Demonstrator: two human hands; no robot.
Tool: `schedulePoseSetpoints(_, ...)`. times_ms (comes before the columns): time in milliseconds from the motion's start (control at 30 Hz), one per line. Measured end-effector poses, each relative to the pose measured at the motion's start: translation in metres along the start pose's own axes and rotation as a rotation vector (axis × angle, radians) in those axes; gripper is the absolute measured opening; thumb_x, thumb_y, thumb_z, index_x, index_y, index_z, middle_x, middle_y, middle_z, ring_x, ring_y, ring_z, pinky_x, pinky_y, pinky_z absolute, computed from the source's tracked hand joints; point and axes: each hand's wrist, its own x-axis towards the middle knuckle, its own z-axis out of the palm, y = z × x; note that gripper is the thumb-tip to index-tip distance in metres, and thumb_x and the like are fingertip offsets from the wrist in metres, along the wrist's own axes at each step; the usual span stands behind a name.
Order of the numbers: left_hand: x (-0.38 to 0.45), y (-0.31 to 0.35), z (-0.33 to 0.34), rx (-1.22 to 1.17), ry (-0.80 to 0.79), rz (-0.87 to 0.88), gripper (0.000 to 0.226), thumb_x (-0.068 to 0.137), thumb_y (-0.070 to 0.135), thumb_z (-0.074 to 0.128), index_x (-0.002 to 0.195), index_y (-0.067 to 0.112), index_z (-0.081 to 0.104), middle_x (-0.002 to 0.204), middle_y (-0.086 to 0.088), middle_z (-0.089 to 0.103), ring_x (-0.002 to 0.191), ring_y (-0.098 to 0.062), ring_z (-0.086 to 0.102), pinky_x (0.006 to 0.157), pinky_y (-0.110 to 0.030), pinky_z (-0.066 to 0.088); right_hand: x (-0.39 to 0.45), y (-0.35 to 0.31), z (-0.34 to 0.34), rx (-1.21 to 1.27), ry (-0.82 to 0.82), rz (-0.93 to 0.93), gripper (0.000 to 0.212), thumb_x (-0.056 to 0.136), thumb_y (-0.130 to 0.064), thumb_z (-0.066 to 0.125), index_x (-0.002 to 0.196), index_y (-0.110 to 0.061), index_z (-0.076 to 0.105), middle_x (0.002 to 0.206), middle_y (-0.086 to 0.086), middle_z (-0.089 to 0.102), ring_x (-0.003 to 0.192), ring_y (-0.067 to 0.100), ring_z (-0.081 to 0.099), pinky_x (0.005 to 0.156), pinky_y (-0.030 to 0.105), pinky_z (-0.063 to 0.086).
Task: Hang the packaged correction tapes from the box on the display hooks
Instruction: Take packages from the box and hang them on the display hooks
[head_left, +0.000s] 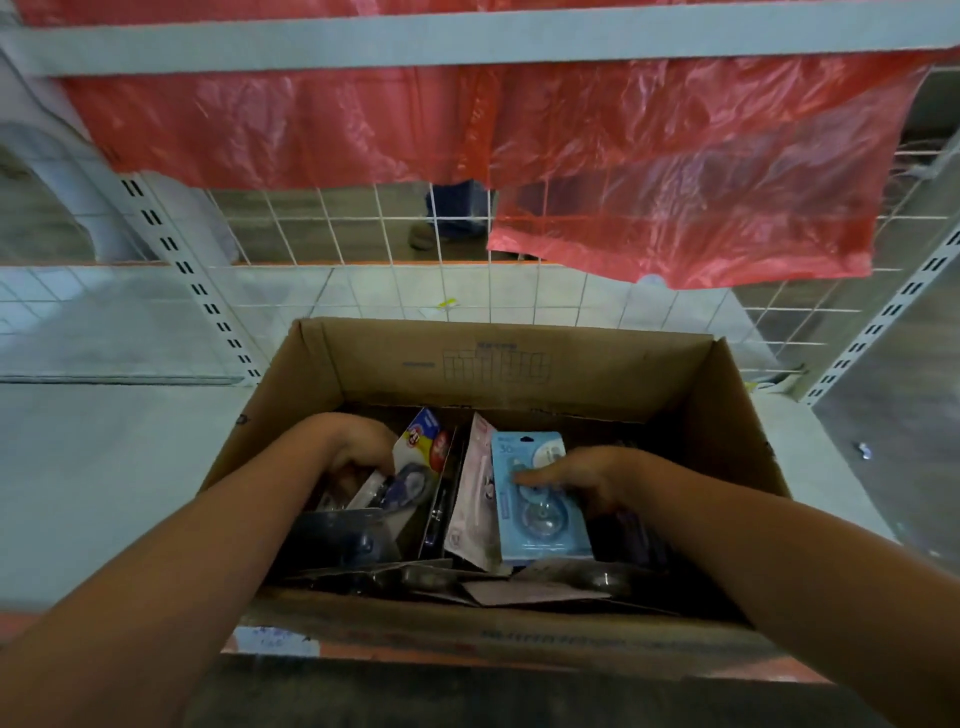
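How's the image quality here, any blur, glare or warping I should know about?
Head view: wide-angle warping bows the shelf uprights outward; the cardboard box interior is dim and shadowed; sheen glints on the red plastic sheet; packages near the left hand look soft and blurred.

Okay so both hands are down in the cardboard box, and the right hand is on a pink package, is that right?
Not quite. In the head view both hands are in the cardboard box, but the right hand rests on the light blue package, thumb across its front. The pink package stands just left of it, untouched.
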Motion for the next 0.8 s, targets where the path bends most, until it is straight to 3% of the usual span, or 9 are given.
schedulePoseSetpoints(33, -0.006, 0.000, 0.001, 0.003, 0.017, -0.002, 0.036, 0.096, 0.002, 0.045, 0.131, 0.012, 0.049, 0.114, -0.016, 0.062, 0.103, -0.030, 0.062, 0.078, -0.039, 0.054, -0.002, -0.003, 0.000, -0.023, 0.001, -0.013, 0.009, 0.085, -0.020, 0.068, 0.087, -0.012, 0.063, 0.088, 0.003, 0.069, 0.080, 0.017, 0.065, 0.074, 0.032, 0.054)
schedulePoseSetpoints(100, -0.020, 0.003, 0.003, 0.036, 0.036, -0.007, 0.037, 0.097, 0.004, 0.046, 0.132, 0.012, 0.048, 0.122, -0.017, 0.059, 0.111, -0.032, 0.059, 0.086, -0.041, 0.051, -0.008, -0.010, 0.001, -0.078, -0.044, -0.027, 0.010, 0.085, -0.017, 0.069, 0.092, -0.012, 0.063, 0.100, 0.007, 0.068, 0.095, 0.023, 0.064, 0.089, 0.039, 0.051)
schedulePoseSetpoints(167, -0.034, 0.005, 0.006, 0.079, 0.037, -0.020, 0.033, 0.097, 0.009, 0.048, 0.129, 0.014, 0.049, 0.119, -0.011, 0.060, 0.107, -0.026, 0.059, 0.088, -0.038, 0.050, -0.015, -0.020, 0.004, -0.138, -0.100, -0.033, 0.012, 0.085, -0.014, 0.067, 0.096, -0.012, 0.063, 0.110, 0.009, 0.066, 0.107, 0.027, 0.061, 0.100, 0.046, 0.045)
schedulePoseSetpoints(333, -0.059, 0.002, 0.008, 0.140, 0.155, 0.108, 0.027, 0.097, 0.021, 0.051, 0.122, 0.016, 0.061, 0.120, -0.004, 0.064, 0.110, -0.022, 0.059, 0.102, -0.040, 0.044, -0.038, -0.046, 0.005, -0.188, -0.137, -0.184, 0.027, 0.085, -0.002, 0.063, 0.112, -0.007, 0.060, 0.116, 0.016, 0.064, 0.102, 0.031, 0.061, 0.098, 0.050, 0.046)
schedulePoseSetpoints(433, -0.072, -0.002, 0.003, 0.104, 0.256, 0.189, 0.025, 0.097, 0.024, 0.051, 0.117, 0.016, 0.062, 0.117, -0.004, 0.065, 0.107, -0.020, 0.060, 0.100, -0.037, 0.044, -0.060, -0.054, 0.004, -0.181, -0.134, -0.308, 0.024, 0.086, 0.000, 0.062, 0.108, -0.009, 0.060, 0.111, 0.013, 0.066, 0.098, 0.028, 0.063, 0.094, 0.047, 0.049)
schedulePoseSetpoints(567, -0.095, -0.005, -0.011, -0.181, 0.319, 0.384, 0.011, 0.096, 0.020, 0.054, 0.094, 0.020, 0.065, 0.101, -0.006, 0.071, 0.096, -0.024, 0.066, 0.089, -0.039, 0.050, -0.095, -0.065, -0.001, -0.116, -0.175, -0.485, 0.030, 0.087, 0.009, 0.055, 0.111, -0.010, 0.057, 0.101, 0.006, 0.068, 0.087, 0.019, 0.068, 0.074, 0.033, 0.057)
schedulePoseSetpoints(667, -0.118, -0.006, -0.021, -0.357, 0.341, 0.488, 0.012, 0.095, 0.021, 0.055, 0.100, 0.017, 0.066, 0.097, -0.003, 0.072, 0.086, -0.018, 0.068, 0.075, -0.028, 0.055, -0.118, -0.075, 0.006, -0.067, -0.071, -0.586, 0.029, 0.085, 0.008, 0.058, 0.107, -0.010, 0.060, 0.098, 0.004, 0.070, 0.083, 0.016, 0.070, 0.066, 0.027, 0.057)
schedulePoseSetpoints(800, -0.148, -0.008, -0.039, -0.487, 0.421, 0.658, 0.017, 0.095, 0.021, 0.055, 0.105, 0.012, 0.066, 0.098, -0.004, 0.073, 0.085, -0.017, 0.070, 0.079, -0.029, 0.054, -0.148, -0.093, 0.024, 0.015, 0.074, -0.777, 0.038, 0.069, -0.002, 0.076, 0.104, -0.005, 0.064, 0.104, 0.012, 0.070, 0.090, 0.026, 0.068, 0.080, 0.037, 0.055)
